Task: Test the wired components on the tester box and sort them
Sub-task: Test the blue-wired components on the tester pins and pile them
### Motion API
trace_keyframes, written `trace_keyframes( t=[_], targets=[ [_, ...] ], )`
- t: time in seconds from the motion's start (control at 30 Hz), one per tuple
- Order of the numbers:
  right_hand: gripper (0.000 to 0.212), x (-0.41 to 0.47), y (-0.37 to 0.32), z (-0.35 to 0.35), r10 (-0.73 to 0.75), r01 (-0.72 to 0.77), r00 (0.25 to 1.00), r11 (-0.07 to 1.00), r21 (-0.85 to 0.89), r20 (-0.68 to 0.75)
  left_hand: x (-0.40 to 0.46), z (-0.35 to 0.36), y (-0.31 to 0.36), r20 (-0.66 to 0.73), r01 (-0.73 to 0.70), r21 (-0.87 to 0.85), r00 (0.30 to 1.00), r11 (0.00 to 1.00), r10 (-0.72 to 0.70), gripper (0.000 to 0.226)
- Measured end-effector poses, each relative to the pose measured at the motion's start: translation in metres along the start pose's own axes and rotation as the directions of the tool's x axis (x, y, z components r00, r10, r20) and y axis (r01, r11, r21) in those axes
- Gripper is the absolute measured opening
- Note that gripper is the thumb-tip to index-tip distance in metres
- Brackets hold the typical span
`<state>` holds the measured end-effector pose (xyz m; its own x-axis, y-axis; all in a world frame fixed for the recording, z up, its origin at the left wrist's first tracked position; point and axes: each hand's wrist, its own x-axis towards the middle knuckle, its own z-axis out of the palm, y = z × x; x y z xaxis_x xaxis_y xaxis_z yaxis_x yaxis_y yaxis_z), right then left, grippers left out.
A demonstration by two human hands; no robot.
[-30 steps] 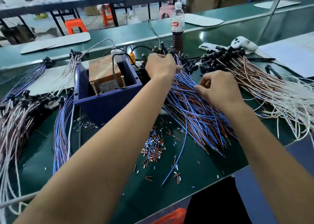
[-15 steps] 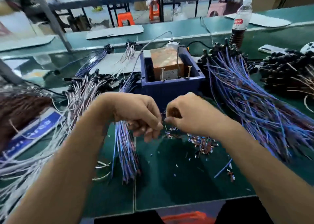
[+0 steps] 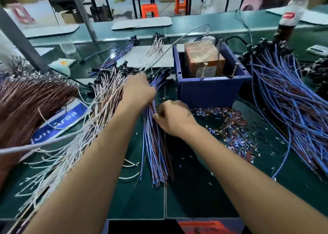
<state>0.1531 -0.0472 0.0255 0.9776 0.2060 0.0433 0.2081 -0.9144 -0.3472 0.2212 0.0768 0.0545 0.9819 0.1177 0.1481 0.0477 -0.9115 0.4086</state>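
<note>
Your left hand (image 3: 138,90) is resting at the top of the narrow bundle of blue and brown wires (image 3: 156,145) lying just left of the dark blue plastic tester box (image 3: 209,90); its fingers are curling down out of sight among the black connector heads, so you cannot tell whether that grip is closed on anything. Your right hand (image 3: 173,117) is sitting just below it, on the bundle's right edge, with fingers curled and the fingertips pinching at the wires there.

The tester box is standing just beyond your right hand on the green desk (image 3: 195,194), holding an orange block wrapped in clear film (image 3: 202,56) with two brass pins sticking up at its front.

Crowding your left forearm is a wide fan of white and pink wires (image 3: 85,136), touching the blue and brown bundle at the connector end. Further left a thick mass of dark brown wires (image 3: 26,106) is lying over a blue and white sign (image 3: 58,122). To the right of the box, a large heap of blue and brown wires with black connectors (image 3: 287,100) is spreading toward the desk's near edge. Between that heap and your right arm, a scatter of small cut blue and brown wire offcuts (image 3: 232,131) is littering the desk. A clear bottle with a red label and dark liquid (image 3: 291,15) is standing behind the heap, blurred.
</note>
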Motion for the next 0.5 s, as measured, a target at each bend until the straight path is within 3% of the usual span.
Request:
trace_keyframes(
  t=[0.17,0.27,0.37,0.5],
  targets=[
    [0.034,0.001,-0.002,0.006,-0.017,0.018,0.997,1.000,0.016,-0.077,0.018,0.016,0.012,-0.020,-0.067,0.110,0.997,0.992,0.069,0.041],
    [0.038,0.004,-0.002,0.006,-0.018,0.021,0.996,0.999,0.037,-0.083,0.018,0.019,0.020,-0.093,-0.090,0.130,0.990,0.988,0.102,0.018],
    [0.036,0.008,0.002,0.006,-0.017,0.023,0.997,0.997,0.072,-0.077,0.018,0.020,0.024,-0.077,-0.023,0.063,0.997,0.998,0.028,0.007],
    [0.040,0.013,0.003,0.009,0.038,-0.028,0.997,0.989,0.144,-0.070,0.017,0.020,0.026,0.028,0.096,-0.043,0.995,0.994,-0.095,0.021]
  ],
)
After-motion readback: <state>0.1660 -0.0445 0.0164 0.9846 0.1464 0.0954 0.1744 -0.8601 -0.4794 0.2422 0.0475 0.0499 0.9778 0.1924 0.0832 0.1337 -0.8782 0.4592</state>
